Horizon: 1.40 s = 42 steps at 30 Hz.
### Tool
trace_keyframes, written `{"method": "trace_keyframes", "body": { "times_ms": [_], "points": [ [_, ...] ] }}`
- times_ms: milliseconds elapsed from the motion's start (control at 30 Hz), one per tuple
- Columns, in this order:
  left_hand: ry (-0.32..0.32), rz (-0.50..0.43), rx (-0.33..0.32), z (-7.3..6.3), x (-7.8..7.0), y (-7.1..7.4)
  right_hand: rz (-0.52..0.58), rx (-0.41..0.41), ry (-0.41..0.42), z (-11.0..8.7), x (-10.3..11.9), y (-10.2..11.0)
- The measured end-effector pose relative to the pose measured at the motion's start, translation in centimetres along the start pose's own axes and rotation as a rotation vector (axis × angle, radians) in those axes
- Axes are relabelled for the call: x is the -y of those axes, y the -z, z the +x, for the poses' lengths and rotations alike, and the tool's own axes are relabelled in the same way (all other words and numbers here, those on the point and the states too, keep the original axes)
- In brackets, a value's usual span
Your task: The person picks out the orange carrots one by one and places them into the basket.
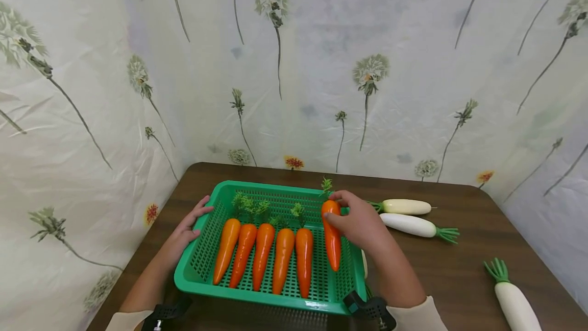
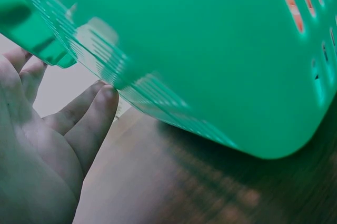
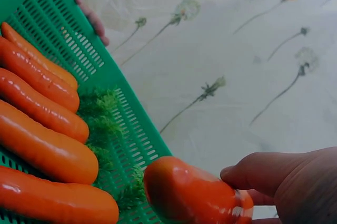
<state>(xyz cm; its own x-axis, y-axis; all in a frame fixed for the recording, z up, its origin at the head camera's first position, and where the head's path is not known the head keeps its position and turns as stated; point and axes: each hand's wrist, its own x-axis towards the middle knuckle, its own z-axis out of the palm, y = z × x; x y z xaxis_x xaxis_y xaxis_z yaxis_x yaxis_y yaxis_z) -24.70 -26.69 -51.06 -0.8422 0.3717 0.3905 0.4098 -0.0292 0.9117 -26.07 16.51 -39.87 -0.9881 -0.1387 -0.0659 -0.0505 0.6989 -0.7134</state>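
Note:
My right hand pinches an orange carrot with a green leafy top, over the right end of a green plastic basket. In the right wrist view the thumb and fingers hold that carrot near the basket's far rim. Several other carrots lie side by side in the basket, leafy tops toward the back. My left hand rests on the basket's left rim, fingers mostly straight. Seen from the left wrist, its fingertips touch the slotted green wall.
Two white radishes with green stems lie behind and right of the basket. Another white radish is at the front right of the brown table. Part of something pale shows beside the basket's right wall. A flower-patterned cloth hangs behind.

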Motion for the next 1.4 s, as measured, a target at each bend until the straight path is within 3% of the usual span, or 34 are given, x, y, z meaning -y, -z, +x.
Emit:
{"method": "trace_keyframes", "body": {
  "times_ms": [333,700,1000,1267,1400],
  "points": [
    [-0.001,-0.009,0.011,-0.3,-0.1,0.0,-0.075,-0.006,-0.017,-0.2,0.3,-0.4],
    [-0.007,0.006,0.011,-0.3,0.0,0.3,-0.001,0.039,-0.039,-0.2,0.2,-0.5],
    [0.012,-0.009,0.006,-0.4,0.0,0.2,-0.025,0.034,-0.018,-0.3,0.1,-0.2],
    [-0.031,-0.030,0.023,-0.2,0.1,0.1,0.108,0.026,-0.007,-0.8,-0.6,0.2],
    [-0.062,0.008,-0.049,-0.4,0.3,-0.1,0.160,-0.018,0.039,-1.3,-1.5,0.6]
  ]
}}
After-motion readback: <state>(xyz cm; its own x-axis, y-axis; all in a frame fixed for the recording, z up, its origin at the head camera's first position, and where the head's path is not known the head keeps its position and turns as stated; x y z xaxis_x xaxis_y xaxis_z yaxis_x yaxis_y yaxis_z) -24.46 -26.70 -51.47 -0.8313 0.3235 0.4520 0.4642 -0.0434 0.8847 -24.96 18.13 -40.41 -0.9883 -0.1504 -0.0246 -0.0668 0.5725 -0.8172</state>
